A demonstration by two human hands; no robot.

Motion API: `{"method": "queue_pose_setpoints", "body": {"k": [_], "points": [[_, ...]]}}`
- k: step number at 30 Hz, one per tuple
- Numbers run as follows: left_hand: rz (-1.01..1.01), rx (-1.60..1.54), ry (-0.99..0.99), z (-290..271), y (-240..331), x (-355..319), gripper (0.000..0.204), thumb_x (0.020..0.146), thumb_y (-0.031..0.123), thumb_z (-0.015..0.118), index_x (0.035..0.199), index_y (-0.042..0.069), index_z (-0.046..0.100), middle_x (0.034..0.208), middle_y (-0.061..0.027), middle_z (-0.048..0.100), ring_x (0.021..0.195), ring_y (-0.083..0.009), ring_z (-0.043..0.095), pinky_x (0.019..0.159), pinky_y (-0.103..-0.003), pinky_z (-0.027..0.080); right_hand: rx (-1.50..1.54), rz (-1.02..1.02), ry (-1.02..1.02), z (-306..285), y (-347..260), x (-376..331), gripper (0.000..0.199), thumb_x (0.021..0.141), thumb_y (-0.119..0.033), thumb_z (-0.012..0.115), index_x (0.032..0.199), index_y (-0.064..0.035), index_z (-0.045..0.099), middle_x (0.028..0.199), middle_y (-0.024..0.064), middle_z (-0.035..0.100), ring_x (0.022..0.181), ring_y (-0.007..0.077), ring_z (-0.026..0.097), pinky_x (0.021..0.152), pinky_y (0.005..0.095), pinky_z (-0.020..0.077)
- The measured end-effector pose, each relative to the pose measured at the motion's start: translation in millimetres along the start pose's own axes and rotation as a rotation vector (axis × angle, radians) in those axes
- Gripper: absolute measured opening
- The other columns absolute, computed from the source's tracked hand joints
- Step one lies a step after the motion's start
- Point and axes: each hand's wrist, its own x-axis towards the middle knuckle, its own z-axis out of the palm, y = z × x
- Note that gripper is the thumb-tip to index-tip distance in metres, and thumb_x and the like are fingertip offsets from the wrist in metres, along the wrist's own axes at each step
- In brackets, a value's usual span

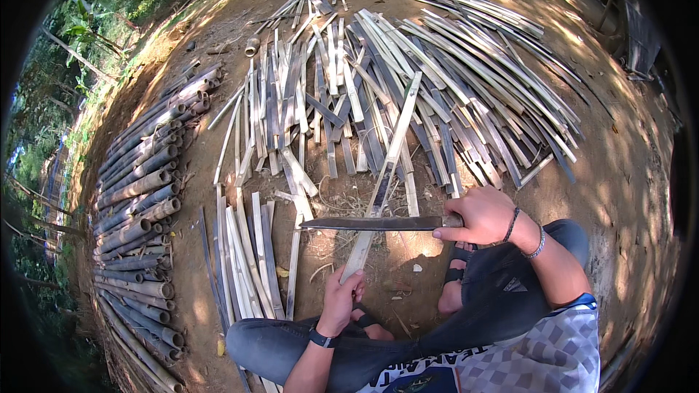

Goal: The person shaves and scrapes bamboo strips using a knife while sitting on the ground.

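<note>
My left hand [341, 298] is closed round the near end of a long split bamboo strip [403, 125], which slants away up and to the right over the pile. In my right hand [483, 216] is the handle of a machete [371, 224], its long dark blade pointing left. The blade lies across the strip, a little beyond my left hand. Whether the edge bites into the bamboo I cannot tell. Thin shavings [349, 207] are scattered on the ground around the blade.
A wide pile of split bamboo strips [466, 94] spreads ahead of me. More strips [251, 255] lie beside my left knee. Whole bamboo poles [145, 196] are stacked at the left. My bent legs [502, 298] and sandalled feet are close under the blade. The ground [611, 145] is bare dirt.
</note>
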Motion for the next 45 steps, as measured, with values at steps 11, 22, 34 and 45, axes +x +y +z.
{"method": "queue_pose_setpoints", "body": {"k": [11,22,34,45], "points": [[0.034,0.006,0.055,-4.1,-2.3,3.4,0.012,0.091,0.014,0.055,0.086,0.004,0.052,0.064,0.0011,0.045,0.055,-0.0063,0.042,0.048,-0.021,0.033,-0.179,0.255,0.026,-48.2,30.6,-26.8,0.06,0.085,-0.06,0.052,0.073,-0.0033,0.067,0.06,0.0181,0.059,0.065,0.0367,0.062,0.062,0.0449,0.0491],[0.076,0.051,0.074,-5.3,-6.8,5.5,0.011,0.09,0.013,0.056,0.088,0.002,0.056,0.063,0.0036,0.047,0.052,-0.0034,0.041,0.045,-0.02,0.03,-0.059,0.198,-0.14,-48.4,38.9,-46.7,0.061,0.081,-0.062,0.056,0.076,-0.0029,0.068,0.058,0.02,0.054,0.063,0.0394,0.058,0.059,0.047,0.0448],[0.085,0.064,0.103,-1.3,-5.2,6.5,0.013,0.089,0.011,0.053,0.078,0.004,0.05,0.06,0.0015,0.044,0.049,-0.0059,0.039,0.045,-0.022,0.03,-0.165,0.225,-0.144,-44.3,39.2,-48.3,0.063,0.081,-0.067,0.052,0.08,-0.0055,0.069,0.062,0.0172,0.06,0.067,0.0375,0.063,0.061,0.0461,0.0491],[0.101,0.077,0.103,0.1,-6.2,6.4,0.015,0.089,0.011,0.052,0.076,0.003,0.05,0.058,0.0014,0.043,0.048,-0.0059,0.039,0.044,-0.022,0.03,-0.186,0.274,-0.087,-39.3,43.2,-44.4,0.064,0.081,-0.066,0.052,0.081,-0.0051,0.07,0.064,0.0174,0.062,0.069,0.0376,0.063,0.064,0.0466,0.0494]]}}
